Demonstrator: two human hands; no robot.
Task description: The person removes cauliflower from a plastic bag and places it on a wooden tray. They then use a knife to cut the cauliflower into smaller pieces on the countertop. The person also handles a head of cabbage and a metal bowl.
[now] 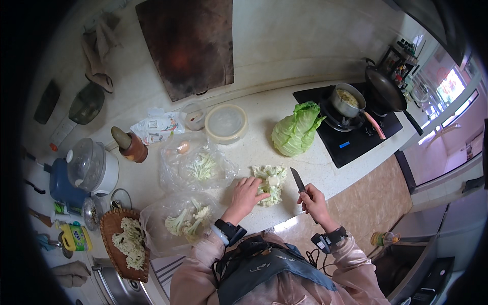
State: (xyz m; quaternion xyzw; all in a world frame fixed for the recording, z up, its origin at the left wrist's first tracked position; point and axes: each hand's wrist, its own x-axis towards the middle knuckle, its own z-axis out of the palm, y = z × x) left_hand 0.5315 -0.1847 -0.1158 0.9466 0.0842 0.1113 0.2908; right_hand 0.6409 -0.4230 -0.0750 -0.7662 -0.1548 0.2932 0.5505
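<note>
A cut piece of cauliflower [272,185] lies on the pale countertop [263,148], its stem facing up. My left hand [246,196] rests on its left side, with the fingers touching the florets. In my right hand [312,200] is a small kitchen knife [297,178], its dark blade pointing up and away, apart from the cauliflower. To the left, a clear plastic bag [156,225] has long-stemmed cauliflower florets [188,221] on it. Behind that, another plastic bag [225,164] bears thin pale-green trimmings [202,166] and an egg [183,146].
A green cabbage [295,133] stands at the back, left of the black cooktop [343,154] with a saucepan [349,101] and a wok [385,89]. A lidded round container [226,124] sits near the wall. At left, a woven basket [105,236] of florets overhangs the sink [118,286].
</note>
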